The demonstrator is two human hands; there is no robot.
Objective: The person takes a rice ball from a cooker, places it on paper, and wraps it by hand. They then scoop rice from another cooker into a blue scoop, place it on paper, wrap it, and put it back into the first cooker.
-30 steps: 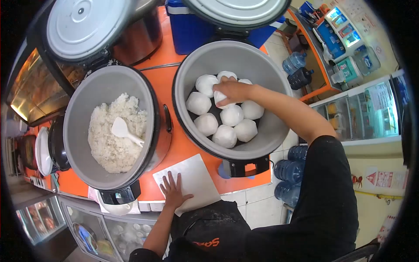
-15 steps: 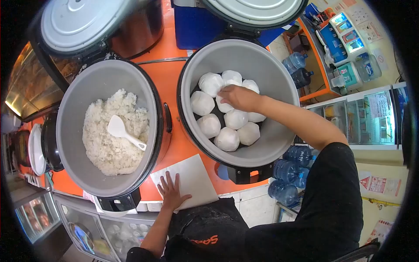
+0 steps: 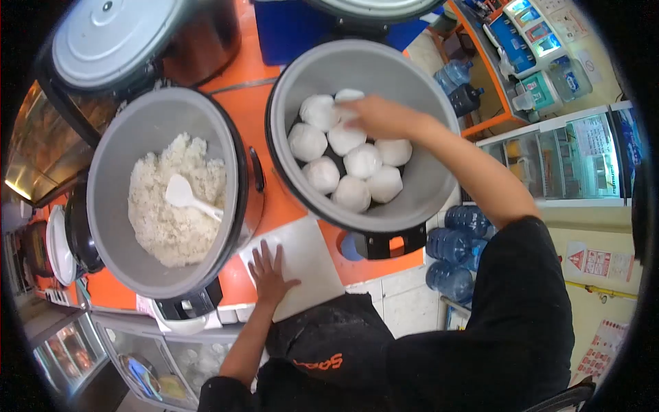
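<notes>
My left hand (image 3: 271, 275) lies spread on a stack of white paper (image 3: 309, 264) at the front edge of the orange counter (image 3: 271, 196). My right hand (image 3: 377, 117) reaches into the right grey pot (image 3: 425, 185), over several white wrapped, rounded bundles (image 3: 362, 161). Its fingers are blurred near the upper bundles, and whether they grip one is not clear. Loose white rice (image 3: 161, 226) fills the bottom of the left grey pot (image 3: 110, 206), with a white paddle (image 3: 182, 192) resting on top.
A lidded cooker (image 3: 117, 41) stands at the back left, and a blue box (image 3: 278, 34) behind the right pot. Large water bottles (image 3: 449, 244) are on the floor at the right. A glass-door fridge (image 3: 583, 161) stands beyond, and a glass case (image 3: 48, 130) at the far left.
The whole view has shifted slightly, with the pots higher in the frame. My right hand has stayed over the upper bundles and is now blurred. My left hand still rests on the paper.
</notes>
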